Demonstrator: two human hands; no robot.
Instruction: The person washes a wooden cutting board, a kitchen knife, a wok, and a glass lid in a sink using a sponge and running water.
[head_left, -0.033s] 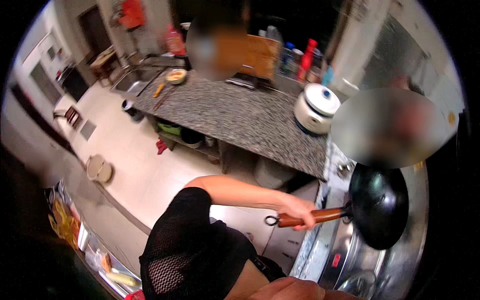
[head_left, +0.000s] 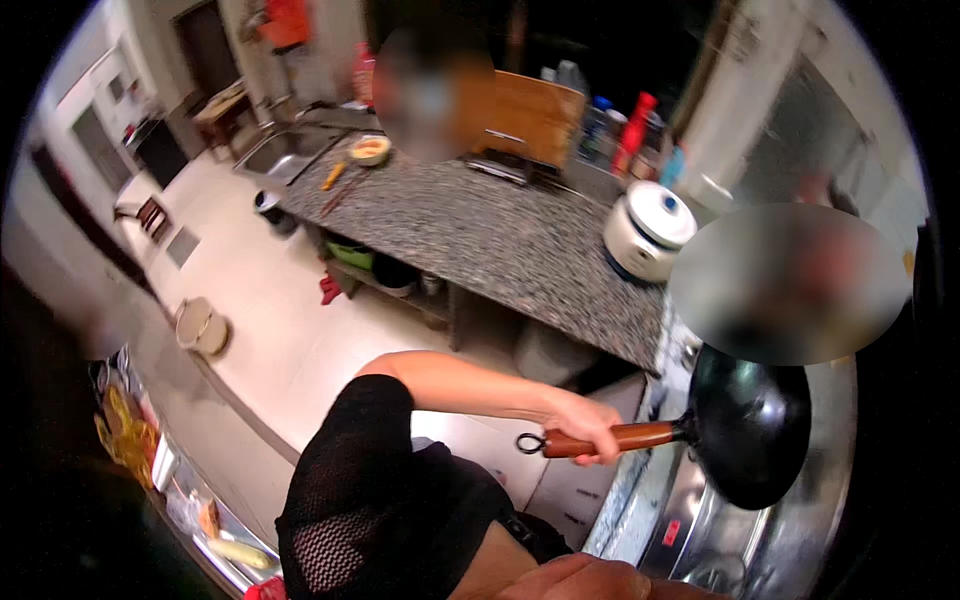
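Observation:
My left hand (head_left: 588, 428) is closed around the brown wooden handle of a black wok (head_left: 752, 435). The arm reaches across from the left, and a metal ring hangs at the handle's end. Tilted on its side, the wok shows its dark, shiny inside above the steel stovetop (head_left: 690, 520). I cannot tell whether its lower rim touches the stove. A blurred patch hides what lies just past the wok's upper edge. At the bottom edge, bare skin of my right arm (head_left: 590, 582) shows, while the right hand is out of view.
Beyond the stove runs a speckled stone counter (head_left: 460, 225) with a white lidded rice cooker (head_left: 650, 230), several bottles, a wooden cutting board (head_left: 545, 115) and a small bowl (head_left: 369, 151). A sink (head_left: 285, 155) is at its far left. A bucket (head_left: 202, 327) stands on the floor.
The whole view has shifted slightly. The wok and my left hand sit a little further left in the picture, with the grip on the handle kept.

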